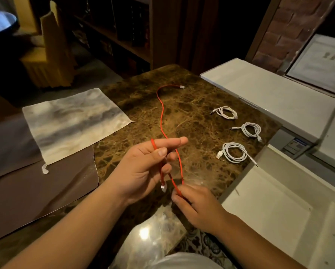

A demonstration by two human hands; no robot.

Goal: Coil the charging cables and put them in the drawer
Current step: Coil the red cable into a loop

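Red cable being looped above the marble worktop (pixel 191 105)

The left hand (pixel 143 167) is pinching the red cable (pixel 161 117) looped over its forefinger; the right hand (pixel 197 206) is gripping the loop lower down. Three coiled white cables (pixel 234 152) are lying near the open drawer (pixel 279 210).

Both forearms come in from the bottom of the frame and are bare from the lower edge to the wrist, with no sleeve showing. The left hand (pixel 143 167) sits at the centre of the frame and the right hand (pixel 195 206) lower and to the right; neither wears a glove, ring, watch or bracelet. The nails are short and unpainted. At the bottom centre edge lies a patch of pale grey-white clothing (pixel 184 262).
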